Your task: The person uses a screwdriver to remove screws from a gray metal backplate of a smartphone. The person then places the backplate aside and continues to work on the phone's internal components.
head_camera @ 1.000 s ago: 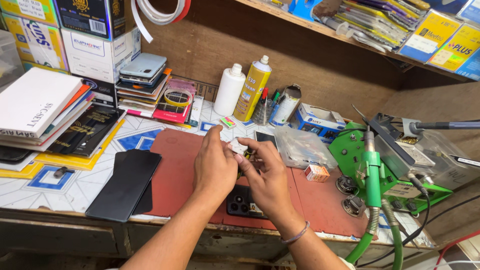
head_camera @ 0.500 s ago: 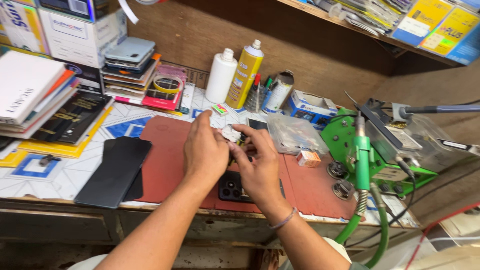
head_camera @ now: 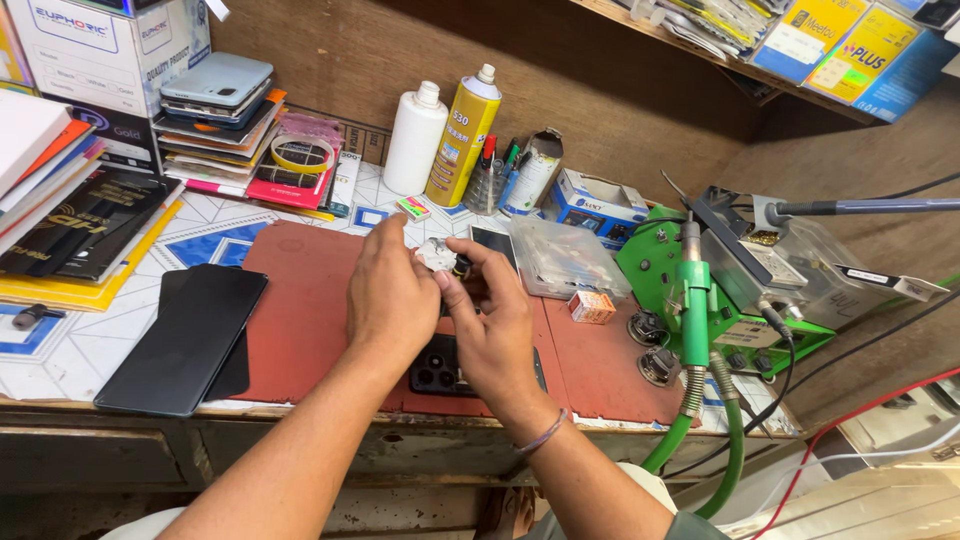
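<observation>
Hands together over red mat (head_camera: 300, 330), same as moment ago: left hand (head_camera: 390, 300) and right hand (head_camera: 492, 325) pinch small white part (head_camera: 436, 254) near desk middle. Dark phone (head_camera: 436, 368) lies under wrists by front edge.

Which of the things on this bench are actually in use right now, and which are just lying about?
In use:
left hand
right hand
small white part held between both hands
dark phone lying under the hands
red mat

Lying about:
white bottle
yellow spray can
black screen panel
green soldering station
</observation>
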`<action>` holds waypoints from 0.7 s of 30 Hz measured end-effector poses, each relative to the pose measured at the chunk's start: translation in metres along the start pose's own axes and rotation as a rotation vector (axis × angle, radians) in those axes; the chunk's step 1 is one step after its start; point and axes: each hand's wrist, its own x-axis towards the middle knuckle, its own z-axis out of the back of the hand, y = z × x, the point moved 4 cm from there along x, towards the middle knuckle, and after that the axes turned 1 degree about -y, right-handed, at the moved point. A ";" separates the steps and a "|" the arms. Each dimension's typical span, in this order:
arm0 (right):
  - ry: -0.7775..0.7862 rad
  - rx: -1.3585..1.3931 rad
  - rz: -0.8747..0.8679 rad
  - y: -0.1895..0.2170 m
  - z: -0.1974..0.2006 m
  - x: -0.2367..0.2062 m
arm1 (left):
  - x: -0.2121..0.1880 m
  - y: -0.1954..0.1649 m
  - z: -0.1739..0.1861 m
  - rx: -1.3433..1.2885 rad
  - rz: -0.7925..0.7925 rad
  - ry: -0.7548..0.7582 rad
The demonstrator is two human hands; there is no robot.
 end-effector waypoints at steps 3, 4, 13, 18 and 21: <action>0.051 0.113 -0.060 -0.004 0.001 0.002 | -0.003 -0.003 -0.003 0.008 -0.010 0.014; 0.063 0.150 -0.067 -0.004 0.001 0.002 | -0.004 -0.003 -0.005 0.013 0.008 0.040; -0.003 -0.072 0.039 0.003 0.003 0.001 | -0.007 -0.006 -0.007 0.039 -0.088 0.059; 0.019 0.184 -0.097 -0.003 0.003 0.003 | -0.004 -0.001 -0.010 0.082 -0.060 0.062; 0.021 0.267 -0.161 -0.007 0.000 0.002 | -0.002 0.002 -0.009 0.071 -0.042 0.064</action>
